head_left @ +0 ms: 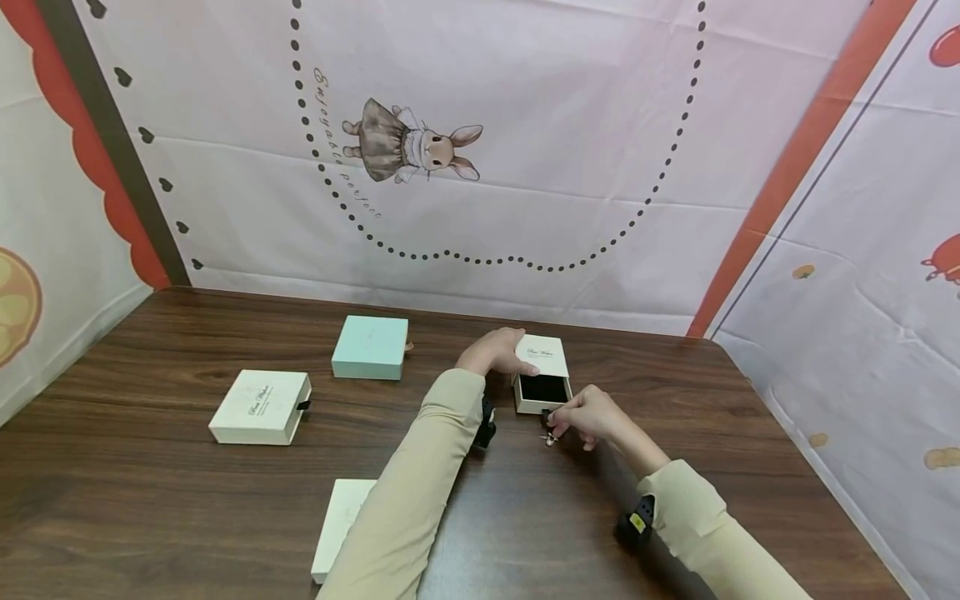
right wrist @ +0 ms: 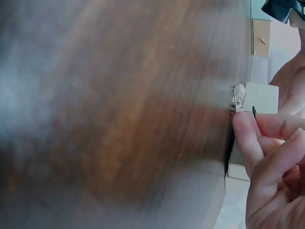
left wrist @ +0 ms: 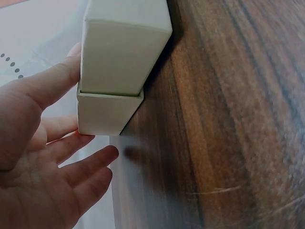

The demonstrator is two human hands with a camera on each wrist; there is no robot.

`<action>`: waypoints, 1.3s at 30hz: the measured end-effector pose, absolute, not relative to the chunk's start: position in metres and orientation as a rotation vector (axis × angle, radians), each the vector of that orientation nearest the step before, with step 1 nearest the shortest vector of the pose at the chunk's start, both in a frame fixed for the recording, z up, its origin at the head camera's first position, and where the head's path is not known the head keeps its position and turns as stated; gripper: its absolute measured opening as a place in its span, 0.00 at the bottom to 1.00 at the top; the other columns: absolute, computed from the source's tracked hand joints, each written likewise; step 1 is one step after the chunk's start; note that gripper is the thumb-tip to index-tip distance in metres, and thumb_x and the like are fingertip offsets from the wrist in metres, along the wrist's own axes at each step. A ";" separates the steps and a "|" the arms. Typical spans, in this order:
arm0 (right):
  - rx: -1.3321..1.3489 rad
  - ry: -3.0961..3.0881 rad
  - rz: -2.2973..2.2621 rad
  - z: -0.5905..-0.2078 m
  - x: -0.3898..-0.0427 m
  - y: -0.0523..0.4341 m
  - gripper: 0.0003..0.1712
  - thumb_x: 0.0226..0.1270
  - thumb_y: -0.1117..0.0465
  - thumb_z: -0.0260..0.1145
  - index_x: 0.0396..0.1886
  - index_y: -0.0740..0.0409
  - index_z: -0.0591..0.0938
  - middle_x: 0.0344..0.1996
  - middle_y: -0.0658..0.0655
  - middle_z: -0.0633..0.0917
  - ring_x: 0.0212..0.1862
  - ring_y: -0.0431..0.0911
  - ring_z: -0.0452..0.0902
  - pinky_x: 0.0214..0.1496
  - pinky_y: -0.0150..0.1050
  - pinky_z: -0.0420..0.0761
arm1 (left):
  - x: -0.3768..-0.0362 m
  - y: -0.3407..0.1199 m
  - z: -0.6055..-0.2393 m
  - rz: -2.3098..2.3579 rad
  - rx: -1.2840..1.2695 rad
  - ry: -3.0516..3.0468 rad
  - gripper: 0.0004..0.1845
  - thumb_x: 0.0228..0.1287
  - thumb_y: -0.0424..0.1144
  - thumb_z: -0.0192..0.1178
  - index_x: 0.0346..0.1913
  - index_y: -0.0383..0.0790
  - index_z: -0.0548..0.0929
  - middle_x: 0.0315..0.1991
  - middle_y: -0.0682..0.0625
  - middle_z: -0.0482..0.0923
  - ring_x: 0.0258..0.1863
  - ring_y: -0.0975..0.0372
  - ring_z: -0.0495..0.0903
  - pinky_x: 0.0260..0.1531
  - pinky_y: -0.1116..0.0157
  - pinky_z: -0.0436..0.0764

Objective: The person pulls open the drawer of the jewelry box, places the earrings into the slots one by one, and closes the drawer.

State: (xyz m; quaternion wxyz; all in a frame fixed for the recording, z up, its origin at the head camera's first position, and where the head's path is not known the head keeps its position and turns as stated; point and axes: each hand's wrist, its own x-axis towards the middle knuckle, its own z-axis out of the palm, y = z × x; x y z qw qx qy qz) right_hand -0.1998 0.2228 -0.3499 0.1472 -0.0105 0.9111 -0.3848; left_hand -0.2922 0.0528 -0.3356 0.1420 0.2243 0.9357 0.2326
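Left hand (head_left: 497, 351) lies relaxed on the sleeve of the white drawer box (head_left: 542, 371), steadying it; the drawer gapes toward the person, long axis running front to back. Right hand (head_left: 592, 417) pinches a small silvery charm (head_left: 550, 438) just before the drawer, low over the surface (head_left: 675, 400). Best held steady, a light pinch, lifted straight over the black lining.

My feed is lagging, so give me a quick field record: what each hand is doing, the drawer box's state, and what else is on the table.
left hand: rests on the sleeve of the white drawer box, steadying it
right hand: pinches a small silvery trinket just in front of the drawer
drawer: pulled out toward the person, dark lining showing, nothing visible inside
other boxes: mint box, white box with black tab, flat white box partly hidden by the left sleeve
surface: dark wooden table
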 end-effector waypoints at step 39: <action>-0.424 2.539 -1.020 -0.343 -0.194 0.237 0.05 0.50 0.69 0.68 0.27 0.65 0.80 0.15 0.51 0.77 0.11 0.37 0.65 0.16 0.37 0.76 | -0.294 0.055 -0.335 0.676 0.635 2.685 0.43 0.57 0.50 0.61 0.69 0.35 0.53 0.68 0.44 0.56 0.67 0.55 0.56 0.63 0.62 0.58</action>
